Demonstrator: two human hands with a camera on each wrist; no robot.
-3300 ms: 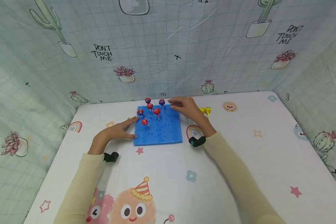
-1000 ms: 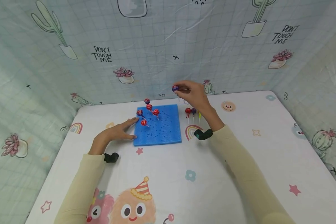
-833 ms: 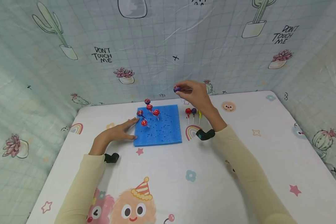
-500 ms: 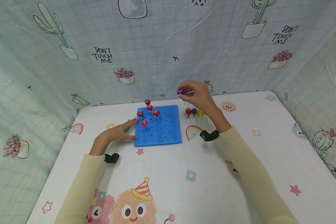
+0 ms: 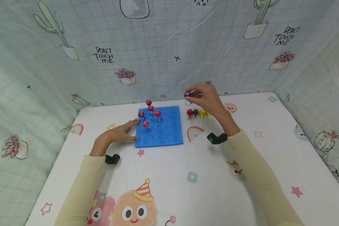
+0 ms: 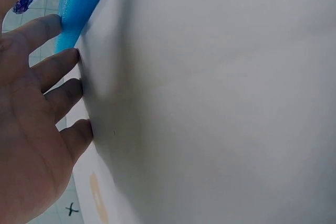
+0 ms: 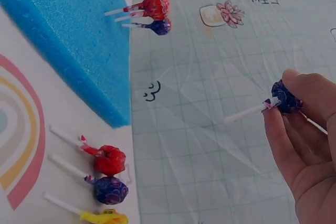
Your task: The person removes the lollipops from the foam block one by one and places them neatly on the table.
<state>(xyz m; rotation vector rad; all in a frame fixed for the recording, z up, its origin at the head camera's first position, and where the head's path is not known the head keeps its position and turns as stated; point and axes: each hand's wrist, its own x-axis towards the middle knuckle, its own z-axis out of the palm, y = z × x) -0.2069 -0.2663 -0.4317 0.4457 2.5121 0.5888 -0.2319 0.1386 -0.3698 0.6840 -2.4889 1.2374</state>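
Note:
A blue foam board (image 5: 169,128) lies on the table with several lollipops standing in its left half, among them a red-wrapped lollipop (image 5: 145,124) and a purple-and-red lollipop (image 5: 141,114). At the board's left edge rests my left hand (image 5: 117,133), its fingers spread and touching the side. Above the table, right of the board, my right hand (image 5: 207,98) pinches a purple-wrapped lollipop (image 7: 286,97) by its head between thumb and fingers. The white stick of that lollipop is bare and points down, away from the palm.
Right of the board lie a red lollipop (image 5: 190,112), another purple lollipop (image 5: 196,112) and two yellow lollipops, one yellow lollipop (image 5: 202,113) partly beside the other, in a row. A printed cloth wall (image 5: 158,47) rises behind the white table (image 5: 169,194).
The purple lollipop that stood at the board's back has been pulled out by my right hand and carried to the right, sinking slightly lately. My left hand has stayed put.

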